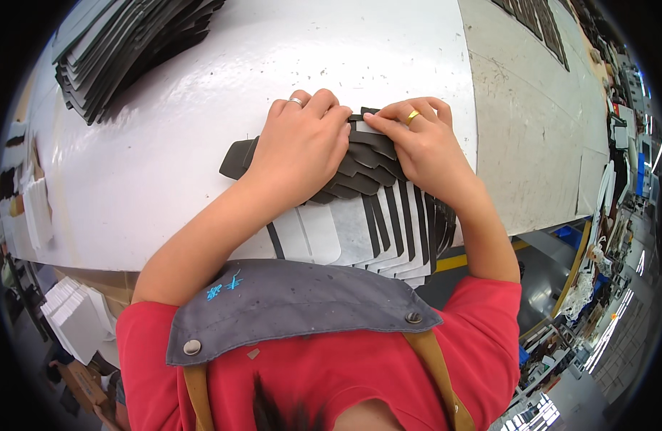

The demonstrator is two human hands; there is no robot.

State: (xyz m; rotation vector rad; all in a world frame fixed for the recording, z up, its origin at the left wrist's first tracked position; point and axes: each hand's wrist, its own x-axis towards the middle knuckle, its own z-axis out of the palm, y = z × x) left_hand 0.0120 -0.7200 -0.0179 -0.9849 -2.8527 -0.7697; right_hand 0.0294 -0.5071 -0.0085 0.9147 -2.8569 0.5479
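A fanned stack of dark grey, leather-like cut pieces (pixel 367 167) with white backings lies near the front edge of the table, overlapping in steps. My left hand (pixel 302 147), with a silver ring, rests over the stack's left part, fingers curled and closed at the far edge of the top piece. My right hand (pixel 426 147), with a gold ring, pinches that same far edge between thumb and forefinger, close beside the left fingertips. A narrow dark edge strip (pixel 370 112) shows by the right fingertips. The left fingertips are partly hidden behind the hand.
Another tall, slanted stack of dark and white pieces (pixel 130 57) stands at the far left of the white table (pixel 165 187). A beige board surface (pixel 525 129) adjoins it on the right, with dark strips (pixel 535 29) at its far end. White sheets (pixel 68 316) are piled lower left.
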